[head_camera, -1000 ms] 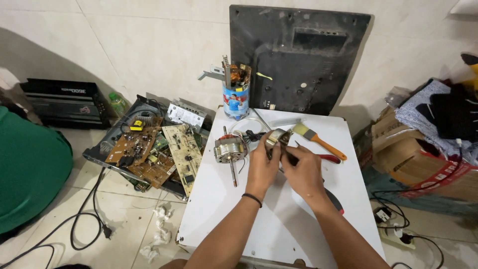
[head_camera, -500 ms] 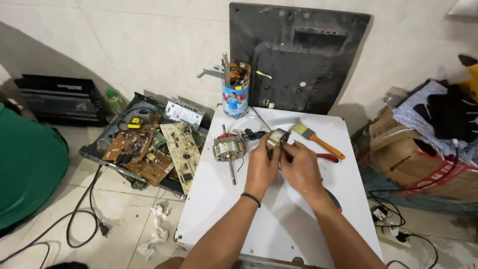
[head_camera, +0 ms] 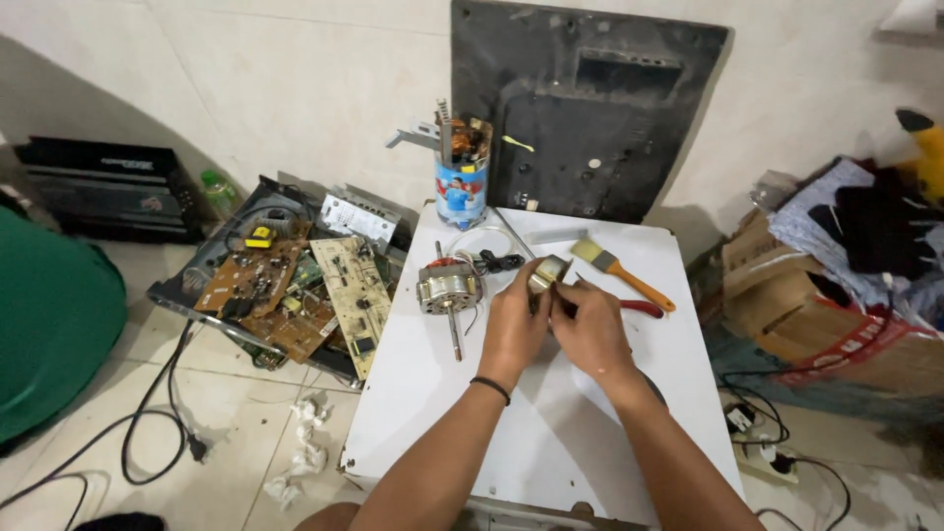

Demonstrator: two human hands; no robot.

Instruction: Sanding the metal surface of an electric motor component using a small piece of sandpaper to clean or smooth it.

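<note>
Plenty of bare white counter (head_camera: 551,433) toward the near edge. Both hands, left hand (head_camera: 513,329) and right hand (head_camera: 590,329), have a closed grip on a small metal part (head_camera: 547,273) mid-counter, just right of the motor (head_camera: 447,291).

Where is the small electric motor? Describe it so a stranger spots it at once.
On the white table, look just beyond the left hand. The electric motor lies there, a round metal body with copper windings and a thin shaft pointing toward the person. Unlike the paintbrush nearby, it is squat and metallic.
</note>
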